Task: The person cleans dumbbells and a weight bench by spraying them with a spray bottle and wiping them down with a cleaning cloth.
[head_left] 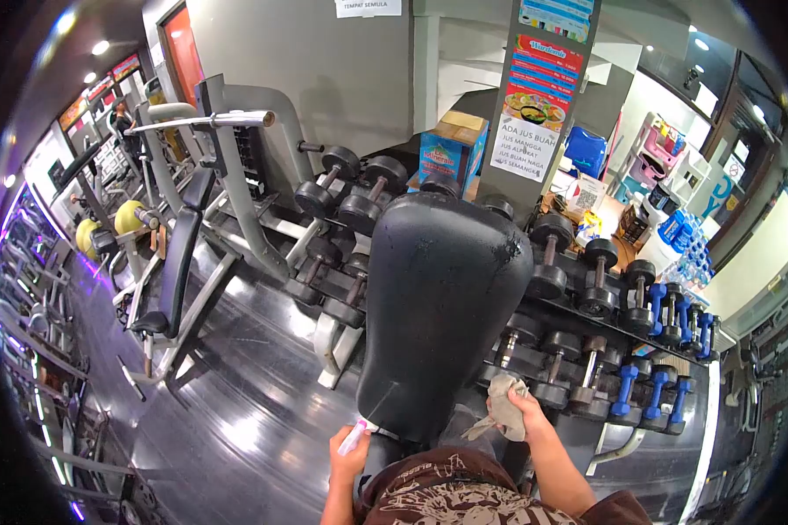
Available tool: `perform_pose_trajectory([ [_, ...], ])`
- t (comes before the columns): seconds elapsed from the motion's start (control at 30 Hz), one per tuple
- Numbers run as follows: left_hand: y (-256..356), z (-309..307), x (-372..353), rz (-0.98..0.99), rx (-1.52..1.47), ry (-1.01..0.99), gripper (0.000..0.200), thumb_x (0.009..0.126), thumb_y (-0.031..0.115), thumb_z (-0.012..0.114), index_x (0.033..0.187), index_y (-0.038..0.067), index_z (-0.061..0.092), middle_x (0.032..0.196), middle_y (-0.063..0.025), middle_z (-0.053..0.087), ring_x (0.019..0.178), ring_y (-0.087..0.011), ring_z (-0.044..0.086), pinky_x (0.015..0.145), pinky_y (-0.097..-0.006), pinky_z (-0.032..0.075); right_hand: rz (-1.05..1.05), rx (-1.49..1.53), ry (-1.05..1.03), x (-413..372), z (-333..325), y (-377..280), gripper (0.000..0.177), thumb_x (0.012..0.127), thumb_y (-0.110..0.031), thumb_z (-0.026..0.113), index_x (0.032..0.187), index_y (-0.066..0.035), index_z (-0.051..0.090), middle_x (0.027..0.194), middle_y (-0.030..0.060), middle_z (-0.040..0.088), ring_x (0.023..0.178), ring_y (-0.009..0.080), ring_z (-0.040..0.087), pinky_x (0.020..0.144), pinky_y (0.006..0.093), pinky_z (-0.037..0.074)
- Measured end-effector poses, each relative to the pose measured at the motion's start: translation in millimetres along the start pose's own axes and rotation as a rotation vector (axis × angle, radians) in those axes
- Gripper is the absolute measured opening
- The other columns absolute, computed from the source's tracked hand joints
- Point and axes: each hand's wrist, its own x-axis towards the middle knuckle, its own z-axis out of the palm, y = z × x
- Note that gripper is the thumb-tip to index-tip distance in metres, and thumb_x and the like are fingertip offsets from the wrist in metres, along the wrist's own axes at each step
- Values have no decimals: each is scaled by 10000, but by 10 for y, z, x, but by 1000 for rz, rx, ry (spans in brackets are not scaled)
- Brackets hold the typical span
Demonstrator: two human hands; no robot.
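A black padded bench backrest [446,289] stands tilted in front of me, with small worn or wet marks near its upper right corner and a pale streak near its lower left. My left hand [348,453] is closed around a white and pink bottle [354,437], whose top points at the pad's lower left edge. Off the pad's lower right side, my right hand [521,415] grips a crumpled beige cloth [504,404], part of which hangs down to the left. The cloth and the pad look apart.
Dumbbells fill a two-tier rack [578,311] behind the pad and to the right, blue ones [626,390] at the far right. A barbell bench [184,254] stands left. A cardboard box [453,149] and a sign-covered pillar [534,105] are behind.
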Motion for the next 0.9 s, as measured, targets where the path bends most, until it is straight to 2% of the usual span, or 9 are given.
perform_pose_trajectory([
  [0.17,-330,35,-157,-40,44,-70,148,848,136,758,848,10,682,649,-46,623,597,-97,554,573,-287,462,15,-16,-40,-3,-66,52,546,912,-433,685,1287,-65,537,1055,137,661,860,252,665,593,364,542],
  [0.4,538,79,-181,128,30,-115,132,827,110,766,821,19,671,594,-73,615,553,-128,599,540,-293,468,12,-25,-2,-67,-23,24,489,915,-401,684,1242,-55,570,1039,162,674,813,283,676,572,385,547],
  [0.47,858,64,-127,257,-22,-66,113,811,60,763,812,18,658,615,-71,629,554,-116,599,536,-283,461,5,-39,-6,-43,12,-31,492,915,-403,684,1245,-57,569,1041,159,673,817,280,675,574,386,547],
  [0.6,1431,-52,-76,289,-39,37,108,792,-9,741,834,11,643,701,-73,670,579,-128,620,551,-267,465,20,-44,-49,-54,42,-65,503,921,-396,683,1283,-76,541,1056,129,661,838,238,667,589,354,544],
  [0.63,1448,-69,-57,343,-75,58,107,791,-15,737,832,8,641,705,-78,671,586,-135,625,555,-268,469,29,-40,-61,-49,46,-68,508,925,-390,683,1299,-84,528,1062,117,657,845,219,665,596,338,542],
  [0.7,1438,-139,-33,448,-144,96,105,791,-27,731,827,2,637,714,-89,674,600,-150,635,565,-272,477,2,-63,-50,-50,56,-53,511,915,-413,684,1266,-67,550,1038,135,663,824,247,667,587,364,547],
  [0.73,1420,-163,-33,431,-145,111,105,797,-16,733,836,0,636,714,-90,672,599,-152,632,567,-274,480,-9,-74,-44,-54,53,-39,515,910,-425,684,1250,-59,561,1026,144,666,814,260,668,583,378,549],
  [0.83,1336,-224,-21,376,-139,158,115,817,17,738,863,-4,634,714,-92,667,597,-159,621,575,-282,490,19,-32,-95,-64,-15,1,501,934,-376,675,1306,-78,520,1049,97,646,835,194,651,599,328,537],
  [0.9,1264,-228,29,374,-91,178,120,839,51,734,875,-4,634,686,-67,648,573,-137,593,557,-277,472,22,-29,-87,-76,-16,24,492,936,-361,674,1305,-75,520,1057,94,643,835,198,651,596,329,537],
])
